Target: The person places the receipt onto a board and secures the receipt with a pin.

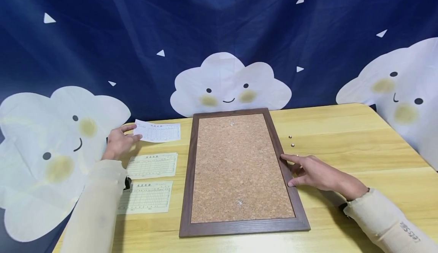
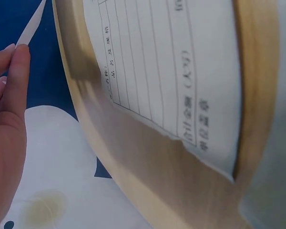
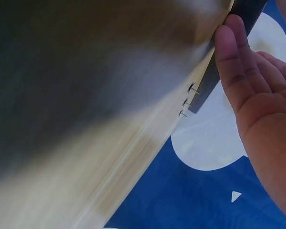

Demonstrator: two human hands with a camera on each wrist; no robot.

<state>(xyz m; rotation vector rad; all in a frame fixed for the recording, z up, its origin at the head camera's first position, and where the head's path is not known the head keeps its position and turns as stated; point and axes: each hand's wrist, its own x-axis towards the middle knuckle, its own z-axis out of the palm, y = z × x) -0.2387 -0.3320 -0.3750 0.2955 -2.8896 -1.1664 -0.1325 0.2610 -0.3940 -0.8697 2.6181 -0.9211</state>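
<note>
My left hand (image 1: 119, 142) pinches the left end of a white printed form slip (image 1: 158, 132), lifted a little off the table at the back left. In the left wrist view its thumb and fingertips meet on the slip's edge. Two more printed forms, the middle one (image 1: 153, 166) and the front one (image 1: 147, 197), lie below it. A cork board (image 1: 239, 169) with a dark wooden frame lies flat in the middle. My right hand (image 1: 313, 172) rests on the frame's right side, fingers extended. In the right wrist view, thumbtacks (image 3: 193, 89) stand points up beside the frame.
The light wooden table (image 1: 369, 142) carries everything. Small shiny tacks (image 1: 292, 145) lie right of the board. Two clear spots (image 1: 239, 202) show on the cork, near its top and bottom. A blue cloud-print curtain (image 1: 232, 24) hangs behind the table.
</note>
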